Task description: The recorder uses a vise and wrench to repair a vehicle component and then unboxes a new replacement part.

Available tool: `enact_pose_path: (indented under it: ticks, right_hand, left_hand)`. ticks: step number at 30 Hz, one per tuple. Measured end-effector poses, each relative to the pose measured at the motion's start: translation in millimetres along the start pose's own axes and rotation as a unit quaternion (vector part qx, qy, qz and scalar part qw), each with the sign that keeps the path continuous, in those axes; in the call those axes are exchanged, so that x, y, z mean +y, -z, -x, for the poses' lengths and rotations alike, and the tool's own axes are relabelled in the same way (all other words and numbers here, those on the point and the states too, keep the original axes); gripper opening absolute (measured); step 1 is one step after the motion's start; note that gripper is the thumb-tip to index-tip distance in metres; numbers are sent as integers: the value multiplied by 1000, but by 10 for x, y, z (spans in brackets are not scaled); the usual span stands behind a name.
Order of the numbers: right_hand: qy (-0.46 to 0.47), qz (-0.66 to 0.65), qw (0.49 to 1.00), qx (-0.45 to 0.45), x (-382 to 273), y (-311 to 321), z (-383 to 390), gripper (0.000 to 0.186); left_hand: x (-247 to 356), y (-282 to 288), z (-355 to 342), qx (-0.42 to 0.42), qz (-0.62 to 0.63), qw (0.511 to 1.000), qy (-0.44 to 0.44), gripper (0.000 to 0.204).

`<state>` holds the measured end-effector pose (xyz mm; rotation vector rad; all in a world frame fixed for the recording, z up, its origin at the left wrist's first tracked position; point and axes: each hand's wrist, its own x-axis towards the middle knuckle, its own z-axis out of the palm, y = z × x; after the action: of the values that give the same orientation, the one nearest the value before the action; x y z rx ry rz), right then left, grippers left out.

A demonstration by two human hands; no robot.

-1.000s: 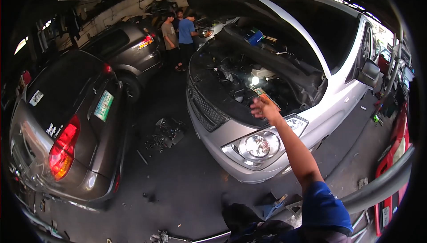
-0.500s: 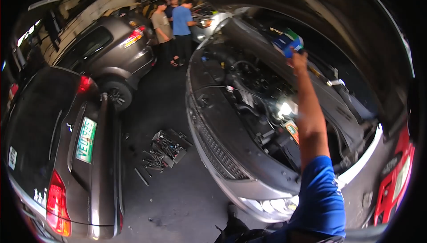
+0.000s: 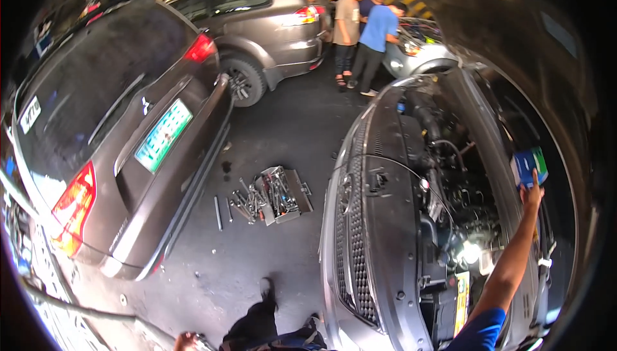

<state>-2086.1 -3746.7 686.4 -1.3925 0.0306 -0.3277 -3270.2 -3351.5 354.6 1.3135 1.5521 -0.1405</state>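
My right hand (image 3: 532, 192) reaches far over the open engine bay (image 3: 453, 190) of the grey car. Its fingers are at the near end of a small blue, white and green box (image 3: 530, 166), by the base of the windshield. One finger points up along the box, and the thumb side is partly hidden. Only a piece of my left hand (image 3: 186, 341) shows at the lower edge. Its fingers look curled around something dark and small that I cannot make out. A bright work light (image 3: 471, 252) shines inside the engine bay, near a battery with a yellow label (image 3: 461, 299).
An open metal tool tray (image 3: 292, 213) with several wrenches stands on the dark floor. A brown car (image 3: 128, 190) is at the left, another (image 3: 270, 23) behind it. Three people (image 3: 369, 36) stand by a silver car. The raised hood (image 3: 501, 4) hangs over the engine bay.
My view has swung left, so the engine bay sits further right. My right hand remains at the box near the windshield. My left hand has come into view at the lower edge.
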Motion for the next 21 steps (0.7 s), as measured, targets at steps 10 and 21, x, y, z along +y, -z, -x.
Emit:
enact_pose_path:
  ticks: [10,21]
  right_hand:
    - [57,56,991,109,85,-361,44,87]
    - [145,-79,984,61,158,-2267,1946,68]
  left_hand:
    - [1223,750,-1382,8,36,987,157,38]
    - [4565,729,-4179,-92,-17,950,-298,29]
